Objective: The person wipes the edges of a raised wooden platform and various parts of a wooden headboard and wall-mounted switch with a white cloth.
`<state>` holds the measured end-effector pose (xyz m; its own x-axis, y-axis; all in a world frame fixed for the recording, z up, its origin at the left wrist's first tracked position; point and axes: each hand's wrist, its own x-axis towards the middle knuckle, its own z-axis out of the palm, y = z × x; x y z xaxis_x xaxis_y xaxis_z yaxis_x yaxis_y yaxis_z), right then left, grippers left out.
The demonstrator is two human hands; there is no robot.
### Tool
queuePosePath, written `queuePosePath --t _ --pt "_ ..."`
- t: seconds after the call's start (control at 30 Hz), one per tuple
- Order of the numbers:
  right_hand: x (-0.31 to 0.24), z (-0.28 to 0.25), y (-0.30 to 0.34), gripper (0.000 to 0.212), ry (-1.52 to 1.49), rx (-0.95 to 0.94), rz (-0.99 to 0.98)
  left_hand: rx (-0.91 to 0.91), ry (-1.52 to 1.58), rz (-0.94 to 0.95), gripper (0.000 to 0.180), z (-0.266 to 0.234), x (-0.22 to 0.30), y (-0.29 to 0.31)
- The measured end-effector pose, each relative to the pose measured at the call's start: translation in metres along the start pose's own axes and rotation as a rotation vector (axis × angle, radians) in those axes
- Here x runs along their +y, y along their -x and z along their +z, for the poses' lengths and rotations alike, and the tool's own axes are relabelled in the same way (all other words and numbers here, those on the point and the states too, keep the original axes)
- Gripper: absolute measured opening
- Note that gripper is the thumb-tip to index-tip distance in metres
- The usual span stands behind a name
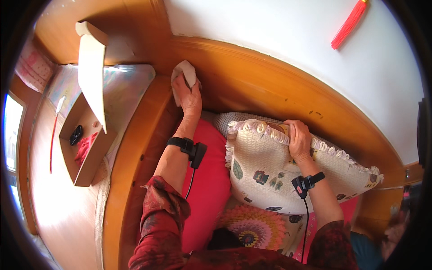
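Holding a pale cloth (182,69) in the left hand (189,98) at the left end of the wooden headboard (256,87), with left forearm (173,165) extended well forward. Clasping the fringed upper edge of the patterned cushion (274,164) with the right hand (299,141), with right forearm (325,202) slanting inward.

Place: home | Signs: red cushion (209,189), fringed cream textile (270,155), wooden panelling (252,76), red wall tassel (349,24)

Red tassel (349,23) gets chopped by the top edge, grey pillow (221,120) is mostly hidden behind the fringed cushion (249,173), can't tell what the red stuff (84,147) in the box (100,152) is, lower-right shape (393,234) is blurry.
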<state>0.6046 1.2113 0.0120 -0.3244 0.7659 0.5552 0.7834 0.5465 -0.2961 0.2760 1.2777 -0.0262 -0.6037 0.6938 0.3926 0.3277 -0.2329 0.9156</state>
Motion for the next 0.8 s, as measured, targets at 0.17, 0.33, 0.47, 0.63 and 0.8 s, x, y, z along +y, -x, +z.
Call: queuePosePath --t 0.17,0.33,0.47,0.63,0.8 --pt "0.011 0.0 0.003 0.013 -0.039 0.034 -0.017 -0.092 -0.244 0.474 0.038 0.024 0.002 0.034" --pt "0.015 0.004 0.003 0.013 -0.059 0.068 -0.026 -0.603 -0.187 0.714 0.046 0.055 0.022 0.071" --pt "0.015 0.006 0.001 0.013 -0.096 0.087 -0.055 -1.033 -0.076 0.899 0.049 0.08 0.044 0.082" --pt "0.015 0.006 0.002 0.015 -0.119 0.122 -0.056 -1.248 -0.072 0.872 0.05 0.095 0.046 0.083" --pt "0.015 0.009 0.002 0.018 -0.11 0.118 -0.033 -1.416 -0.013 0.668 0.042 0.108 0.035 0.087"
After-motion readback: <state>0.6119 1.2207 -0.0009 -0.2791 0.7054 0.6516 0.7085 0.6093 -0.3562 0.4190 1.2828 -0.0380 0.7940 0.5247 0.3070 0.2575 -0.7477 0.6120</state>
